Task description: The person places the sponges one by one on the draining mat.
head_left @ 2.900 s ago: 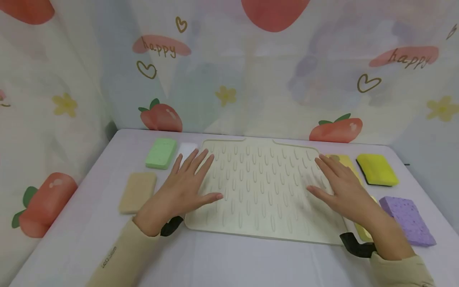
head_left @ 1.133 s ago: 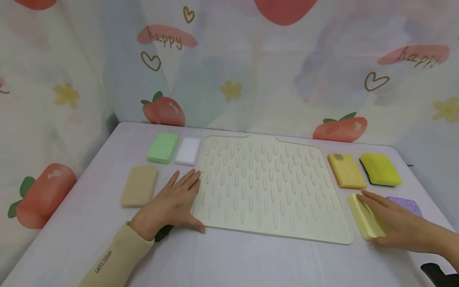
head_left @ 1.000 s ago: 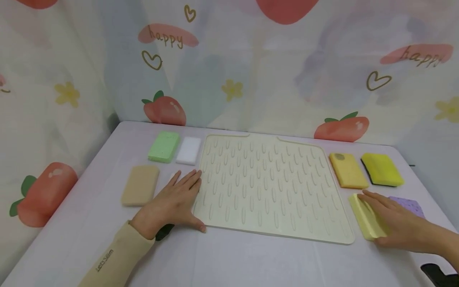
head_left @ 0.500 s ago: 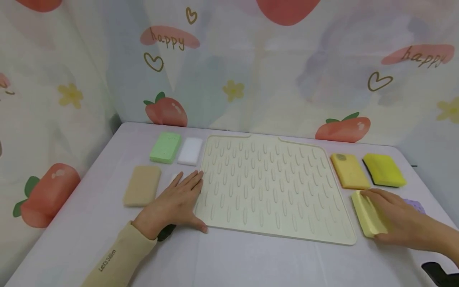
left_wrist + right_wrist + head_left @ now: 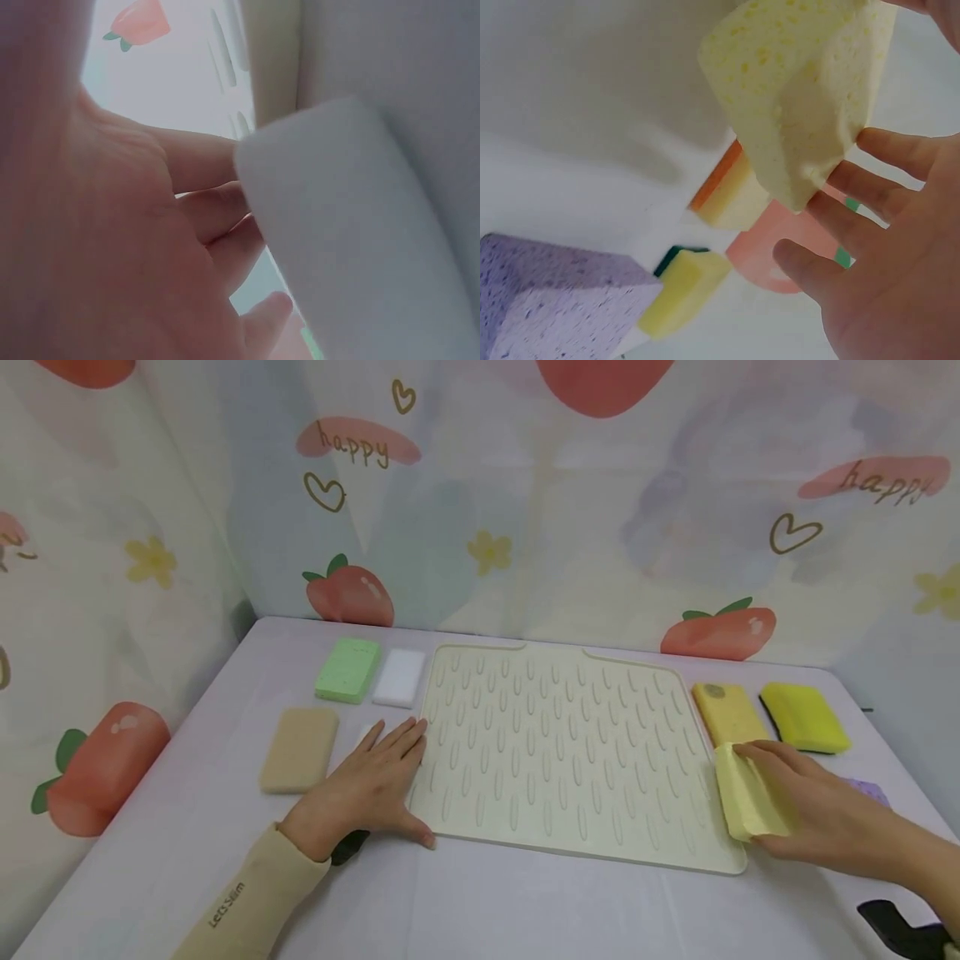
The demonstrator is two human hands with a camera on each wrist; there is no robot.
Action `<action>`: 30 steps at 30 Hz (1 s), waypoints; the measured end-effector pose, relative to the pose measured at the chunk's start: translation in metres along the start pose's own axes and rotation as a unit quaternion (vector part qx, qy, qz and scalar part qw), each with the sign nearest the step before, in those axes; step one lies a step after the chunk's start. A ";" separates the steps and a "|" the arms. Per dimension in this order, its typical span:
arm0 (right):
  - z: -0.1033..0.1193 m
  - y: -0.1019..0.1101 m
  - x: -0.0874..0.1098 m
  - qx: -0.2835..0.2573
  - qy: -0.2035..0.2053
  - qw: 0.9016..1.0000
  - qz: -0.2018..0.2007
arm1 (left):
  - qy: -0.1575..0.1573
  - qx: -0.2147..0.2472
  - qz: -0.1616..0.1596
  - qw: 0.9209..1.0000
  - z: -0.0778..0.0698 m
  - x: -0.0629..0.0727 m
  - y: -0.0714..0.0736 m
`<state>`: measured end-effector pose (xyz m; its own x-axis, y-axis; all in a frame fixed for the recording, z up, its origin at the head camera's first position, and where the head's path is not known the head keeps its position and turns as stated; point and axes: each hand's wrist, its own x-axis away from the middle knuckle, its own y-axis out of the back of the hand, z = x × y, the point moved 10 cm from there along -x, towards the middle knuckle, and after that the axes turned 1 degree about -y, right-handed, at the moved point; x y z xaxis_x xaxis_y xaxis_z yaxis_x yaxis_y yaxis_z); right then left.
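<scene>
My right hand pinches a pale yellow sponge between thumb and fingers, tilted up over the right edge of the cream ridged mat. In the right wrist view the same pale yellow sponge shows its pores, with fingertips along its side. My left hand lies with fingers spread at the mat's left edge, thumb by its front left corner. Beneath that hand is a white sponge, close to the fingers in the left wrist view and mostly hidden in the head view.
Left of the mat lie a green sponge, a small white sponge and a beige sponge. On the right are an orange-yellow sponge, a bright yellow sponge with dark backing and a purple sponge, partly behind the right hand.
Both hands came down from over the mat, the right reaching the pale yellow sponge. It has since lifted that sponge and moved it left to the mat's edge. The left hand stays put lately.
</scene>
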<state>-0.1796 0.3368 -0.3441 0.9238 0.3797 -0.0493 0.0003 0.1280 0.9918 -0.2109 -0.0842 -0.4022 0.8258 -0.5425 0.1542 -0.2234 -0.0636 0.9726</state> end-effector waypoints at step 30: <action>0.085 0.005 -0.040 -0.033 0.050 0.998 -0.020 | 0.003 0.008 -0.009 1.000 0.006 0.004 0.006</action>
<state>-0.1843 0.2444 -0.3273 0.8805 0.4626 -0.1032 0.0078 0.2037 0.9790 -0.2123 -0.0918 -0.3964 0.8327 -0.5365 0.1370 -0.2157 -0.0863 0.9726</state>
